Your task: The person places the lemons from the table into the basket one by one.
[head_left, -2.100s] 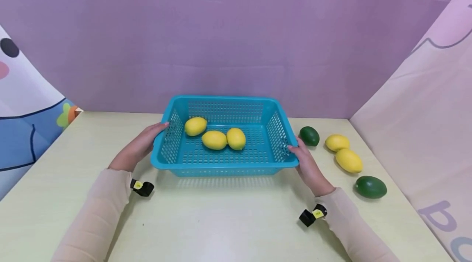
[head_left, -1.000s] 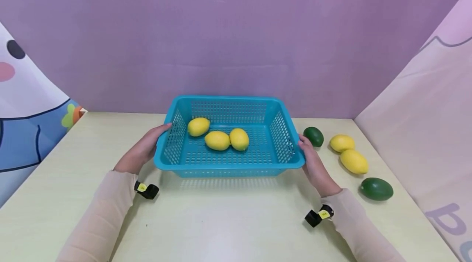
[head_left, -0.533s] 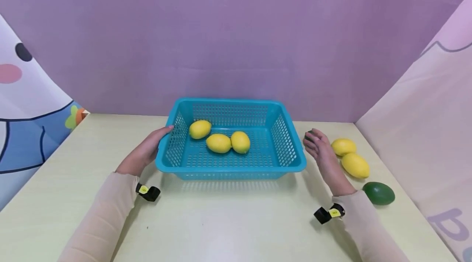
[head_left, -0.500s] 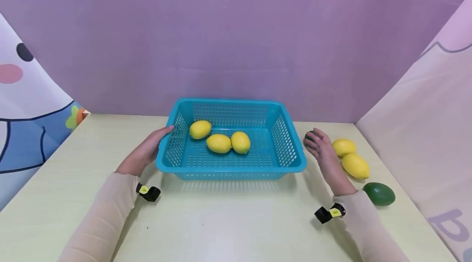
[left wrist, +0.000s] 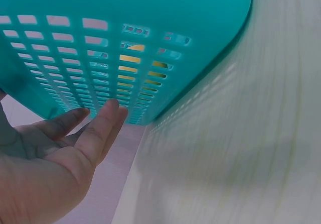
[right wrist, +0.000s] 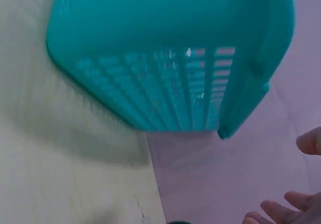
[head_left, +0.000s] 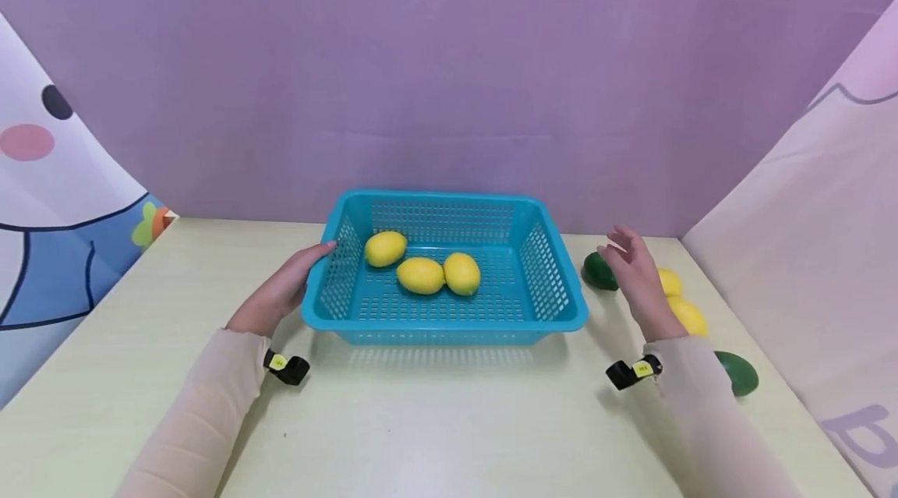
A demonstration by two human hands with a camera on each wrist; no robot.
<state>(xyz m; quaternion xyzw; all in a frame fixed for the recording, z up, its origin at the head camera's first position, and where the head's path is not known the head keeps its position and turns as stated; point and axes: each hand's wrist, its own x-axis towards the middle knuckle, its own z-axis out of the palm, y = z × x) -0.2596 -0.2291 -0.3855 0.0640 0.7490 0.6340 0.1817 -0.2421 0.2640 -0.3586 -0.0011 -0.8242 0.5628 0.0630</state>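
A blue perforated plastic basket (head_left: 449,337) stands on the table with three yellow lemons (head_left: 421,276) inside. My left hand (head_left: 281,287) holds the basket's left end, thumb over the rim. Below that rim, its fingers (left wrist: 100,126) lie against the outer wall in the left wrist view. Off to the right of the basket, my right hand (head_left: 640,280) is raised with loosely bent fingers and holds nothing. Just left of it lies a dark green avocado-like fruit (head_left: 599,272). In the right wrist view, part of the right hand (right wrist: 296,209) shows apart from the basket.
Two more lemons (head_left: 686,316) lie behind the right wrist, partly hidden. A second dark green fruit (head_left: 738,373) is partly covered by the right sleeve. Purple cloth (head_left: 449,77) closes off the table's back, and printed cloths stand at both sides.
My right hand has let go of the basket's right rim and moved right, past the near green fruit, which is uncovered again. The left hand has stayed on the basket.
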